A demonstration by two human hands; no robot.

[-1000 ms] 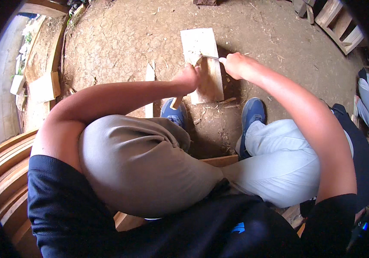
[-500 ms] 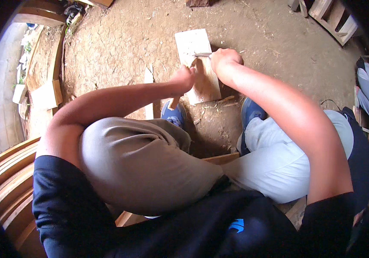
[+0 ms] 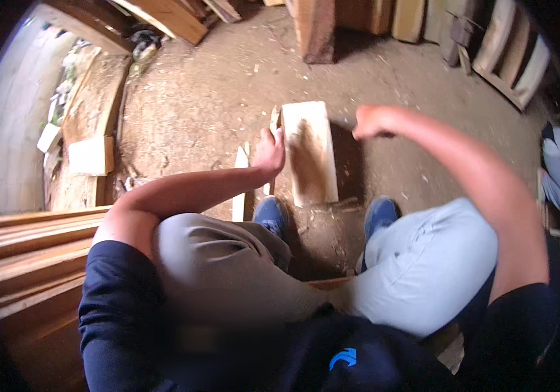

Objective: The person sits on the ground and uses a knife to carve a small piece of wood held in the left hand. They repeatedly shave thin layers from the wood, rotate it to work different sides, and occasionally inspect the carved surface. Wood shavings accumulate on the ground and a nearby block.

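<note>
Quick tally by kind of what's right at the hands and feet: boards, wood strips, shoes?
Board: 1, left hand on its edge
Wood strip: 1
Blue shoes: 2
Total: 4
Right hand is a raised fist, off the board.

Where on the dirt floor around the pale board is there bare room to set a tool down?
Bare dirt lies beyond the pale rectangular wooden board, toward the upright brown timber block, and right of it below the raised right hand. Crowded: the board's left edge, with the left hand, narrow wooden strip and blue shoes.
</note>
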